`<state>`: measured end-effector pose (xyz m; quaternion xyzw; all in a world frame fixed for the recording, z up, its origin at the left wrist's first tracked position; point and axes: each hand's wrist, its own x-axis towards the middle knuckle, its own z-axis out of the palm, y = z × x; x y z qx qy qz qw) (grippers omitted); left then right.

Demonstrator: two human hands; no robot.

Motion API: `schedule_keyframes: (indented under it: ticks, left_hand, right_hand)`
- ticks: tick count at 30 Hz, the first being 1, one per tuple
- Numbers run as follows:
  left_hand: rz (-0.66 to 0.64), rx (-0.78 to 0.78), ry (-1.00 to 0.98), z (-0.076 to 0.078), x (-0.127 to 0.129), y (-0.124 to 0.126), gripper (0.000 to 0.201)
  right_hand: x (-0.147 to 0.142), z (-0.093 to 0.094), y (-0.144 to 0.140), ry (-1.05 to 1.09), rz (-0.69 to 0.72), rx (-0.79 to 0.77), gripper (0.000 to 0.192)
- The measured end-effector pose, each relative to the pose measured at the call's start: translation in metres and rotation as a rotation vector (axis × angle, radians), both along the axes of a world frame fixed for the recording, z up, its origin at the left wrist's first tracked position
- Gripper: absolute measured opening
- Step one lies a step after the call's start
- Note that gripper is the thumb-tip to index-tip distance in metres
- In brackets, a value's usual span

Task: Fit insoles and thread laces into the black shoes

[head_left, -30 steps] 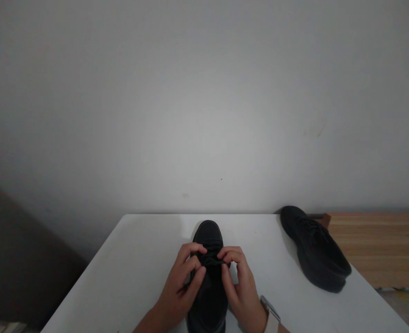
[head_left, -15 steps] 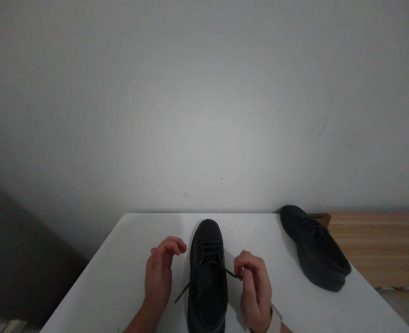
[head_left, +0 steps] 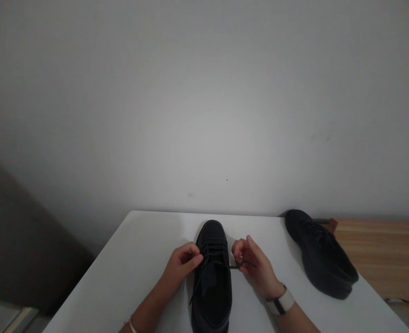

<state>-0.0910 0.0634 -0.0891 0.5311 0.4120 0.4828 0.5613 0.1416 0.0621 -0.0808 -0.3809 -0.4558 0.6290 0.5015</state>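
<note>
A black lace-up shoe lies on the white table with its toe pointing away from me. My left hand is at its left side, thumb and forefinger pinched together by the lace holes; what sits between the fingertips is hidden. One end of the black shoelace hangs down the shoe's left side. To the right of the shoe is my right hand, thumb raised apart from the curled fingers. The lace's other end runs from the shoe across these fingers, with its tip over the palm.
A second black shoe rests at the table's right edge, turned at an angle. The white table meets a plain grey wall at the back. Beyond the right edge is a wood-grain surface.
My left hand has moved right to the shoe's side and its fingers have closed. My right hand has turned, its thumb lifting off the lace end. The view has shifted slightly.
</note>
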Motion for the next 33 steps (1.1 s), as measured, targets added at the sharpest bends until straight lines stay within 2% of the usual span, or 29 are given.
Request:
schedule_keyframes:
  ticks: [4, 7, 19, 25, 33]
  left_hand:
    - [-0.108, -0.005, 0.006, 0.006, -0.006, 0.003, 0.043]
    - [-0.143, -0.013, -0.001, 0.006, -0.008, 0.004, 0.040]
    - [-0.128, -0.010, -0.039, -0.005, -0.004, 0.005, 0.037]
    - [-0.132, -0.001, -0.031, -0.004, -0.004, 0.004, 0.032]
    - [-0.150, 0.030, -0.028, -0.004, -0.002, 0.004, 0.043]
  right_hand:
    - [-0.002, -0.005, -0.001, 0.000, 0.065, 0.018, 0.042]
    - [-0.005, -0.010, 0.000, -0.017, 0.098, 0.052, 0.040]
    - [-0.007, -0.014, -0.001, -0.038, 0.069, 0.128, 0.037]
    - [-0.009, -0.021, 0.000, -0.015, 0.055, 0.130, 0.036]
    - [-0.013, -0.022, -0.001, 0.007, 0.018, 0.135, 0.037]
